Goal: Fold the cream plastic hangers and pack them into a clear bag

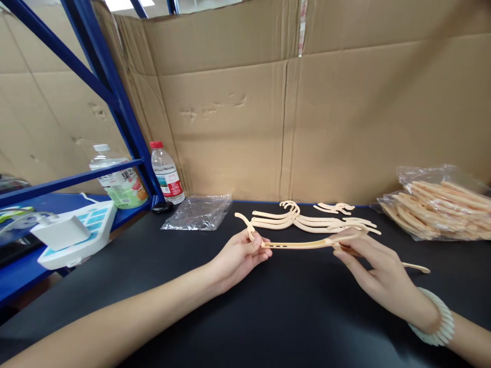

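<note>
Both hands hold one cream plastic hanger (303, 244) just above the black table (230, 317). My left hand (241, 258) pinches its curved hook end. My right hand (374, 268) grips the arm on the other side, and the hanger's far tip pokes out to the right of it. Directly behind lies a small stack of the same cream hangers (310, 221), hooks pointing left. A few loose cream pieces (334, 207) rest beyond that stack.
A clear bag of more hangers (437, 207) sits at the right edge. An empty clear bag (199, 211) lies at centre left. Two water bottles (166, 174) stand by a blue rack (115, 92), with a white device (74, 232) on its shelf. Cardboard walls the back.
</note>
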Available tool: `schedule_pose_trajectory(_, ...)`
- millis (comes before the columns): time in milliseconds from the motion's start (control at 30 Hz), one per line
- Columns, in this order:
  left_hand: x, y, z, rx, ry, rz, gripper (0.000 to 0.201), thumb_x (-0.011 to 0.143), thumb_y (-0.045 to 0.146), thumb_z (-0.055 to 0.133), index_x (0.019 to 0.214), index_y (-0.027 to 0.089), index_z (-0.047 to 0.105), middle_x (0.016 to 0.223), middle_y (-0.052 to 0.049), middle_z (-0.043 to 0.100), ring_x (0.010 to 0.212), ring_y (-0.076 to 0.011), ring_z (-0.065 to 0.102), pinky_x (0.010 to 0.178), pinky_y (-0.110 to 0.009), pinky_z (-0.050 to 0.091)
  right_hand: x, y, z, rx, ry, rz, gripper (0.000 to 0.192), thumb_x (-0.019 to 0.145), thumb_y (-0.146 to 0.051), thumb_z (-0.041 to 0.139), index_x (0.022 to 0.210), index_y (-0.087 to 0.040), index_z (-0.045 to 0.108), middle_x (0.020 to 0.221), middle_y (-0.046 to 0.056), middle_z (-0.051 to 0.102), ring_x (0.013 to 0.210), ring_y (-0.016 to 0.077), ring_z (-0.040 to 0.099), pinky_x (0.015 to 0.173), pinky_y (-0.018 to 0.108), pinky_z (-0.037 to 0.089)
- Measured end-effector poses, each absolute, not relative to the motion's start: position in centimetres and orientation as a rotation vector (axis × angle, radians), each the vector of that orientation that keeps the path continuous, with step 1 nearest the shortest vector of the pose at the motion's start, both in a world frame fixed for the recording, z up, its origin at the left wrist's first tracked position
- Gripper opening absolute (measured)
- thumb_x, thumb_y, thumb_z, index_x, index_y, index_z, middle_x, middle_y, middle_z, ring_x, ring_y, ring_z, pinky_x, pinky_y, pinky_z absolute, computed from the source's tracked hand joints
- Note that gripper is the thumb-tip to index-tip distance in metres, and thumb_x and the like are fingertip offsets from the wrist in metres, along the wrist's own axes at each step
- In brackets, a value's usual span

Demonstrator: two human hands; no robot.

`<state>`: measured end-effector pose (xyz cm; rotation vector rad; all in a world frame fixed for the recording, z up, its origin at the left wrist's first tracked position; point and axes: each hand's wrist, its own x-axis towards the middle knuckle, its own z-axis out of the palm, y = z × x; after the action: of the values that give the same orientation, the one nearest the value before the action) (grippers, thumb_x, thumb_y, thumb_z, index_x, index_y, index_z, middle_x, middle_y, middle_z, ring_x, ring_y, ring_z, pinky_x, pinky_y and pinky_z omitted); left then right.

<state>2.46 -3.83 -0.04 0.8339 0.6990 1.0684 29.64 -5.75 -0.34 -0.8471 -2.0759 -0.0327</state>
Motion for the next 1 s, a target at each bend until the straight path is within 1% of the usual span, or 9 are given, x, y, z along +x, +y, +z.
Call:
schedule_pose_trajectory(200, 2.5, -4.1, -0.3, 0.89, 0.685, 1.127, 0.025, 0.075, 0.019, 0.074, 0.067, 0.013, 0.051, 0.076, -0.004, 0.061, 0.061, -0.0102, 0.055, 0.063, -0.022, 0.044, 29.3, -6.1, -0.6, -0.842, -2.088, -0.072, 0.018, 0.093, -0.013, 0.051, 0.105, -0.025, 0.054, 0.102, 0.004, 0.062, 0.097, 0.0201, 0.06, 0.082, 0.029, 0.047)
schedule_pose_trajectory(433, 2.6, -4.4, -0.3, 0.935, 0.747, 1.147, 0.022, 0.074, 0.017, 0.071, 0.07, 0.014, 0.049, 0.073, -0.003, 0.061, 0.059, -0.0095, 0.053, 0.061, -0.023, 0.039, 29.1, -6.5, -0.5, -0.826, -2.088, -0.059, 0.021, 0.092, -0.011, 0.05, 0.107, -0.025, 0.054, 0.101, 0.004, 0.062, 0.099, 0.0204, 0.06, 0.083, 0.029, 0.048)
schedule_pose_trajectory(500, 2.6, -4.4, -0.3, 0.953, 0.76, 1.154, 0.022, 0.074, 0.017, 0.07, 0.071, 0.014, 0.049, 0.071, -0.002, 0.061, 0.057, -0.0091, 0.052, 0.059, -0.022, 0.037, 29.0, -6.6, -0.5, -0.828, -2.084, -0.051, 0.019, 0.092, -0.012, 0.05, 0.105, -0.025, 0.054, 0.1, 0.004, 0.061, 0.097, 0.0197, 0.06, 0.082, 0.028, 0.048)
schedule_pose_trajectory(633, 2.8, -4.5, -0.1, 0.973, 0.792, 1.193, 0.024, 0.072, 0.017, 0.07, 0.07, 0.015, 0.047, 0.063, 0.001, 0.058, 0.053, -0.0076, 0.049, 0.054, -0.02, 0.033, 28.7, -6.9, -0.5, -0.863, -2.053, -0.047, 0.012, 0.092, -0.014, 0.051, 0.099, -0.023, 0.054, 0.093, 0.004, 0.06, 0.085, 0.0177, 0.061, 0.075, 0.026, 0.049)
schedule_pose_trajectory(700, 2.9, -4.7, 0.1, 0.975, 0.799, 1.206, 0.025, 0.072, 0.017, 0.071, 0.07, 0.015, 0.046, 0.061, 0.002, 0.057, 0.052, -0.0077, 0.049, 0.054, -0.02, 0.033, 28.6, -6.9, -0.6, -0.873, -2.025, -0.07, 0.011, 0.092, -0.014, 0.051, 0.098, -0.022, 0.054, 0.092, 0.004, 0.06, 0.083, 0.0173, 0.06, 0.074, 0.025, 0.049)
schedule_pose_trajectory(833, 3.1, -5.0, 0.5, 0.96, 0.821, 1.228, 0.024, 0.069, 0.017, 0.071, 0.07, 0.015, 0.048, 0.064, 0.001, 0.061, 0.052, -0.0079, 0.051, 0.053, -0.02, 0.035, 28.6, -6.8, -0.6, -0.89, -2.005, -0.098, 0.012, 0.092, -0.015, 0.052, 0.101, -0.022, 0.054, 0.095, 0.004, 0.061, 0.085, 0.0165, 0.061, 0.076, 0.023, 0.05)
schedule_pose_trajectory(1000, 3.0, -4.9, 0.1, 0.965, 0.887, 1.24, 0.019, 0.071, 0.013, 0.07, 0.068, 0.014, 0.051, 0.058, 0.0, 0.06, 0.049, -0.0074, 0.052, 0.05, -0.018, 0.037, 28.7, -6.8, -0.9, -0.93, -2.0, -0.109, 0.018, 0.092, -0.018, 0.053, 0.109, -0.023, 0.055, 0.1, 0.005, 0.062, 0.088, 0.0167, 0.063, 0.074, 0.021, 0.052)
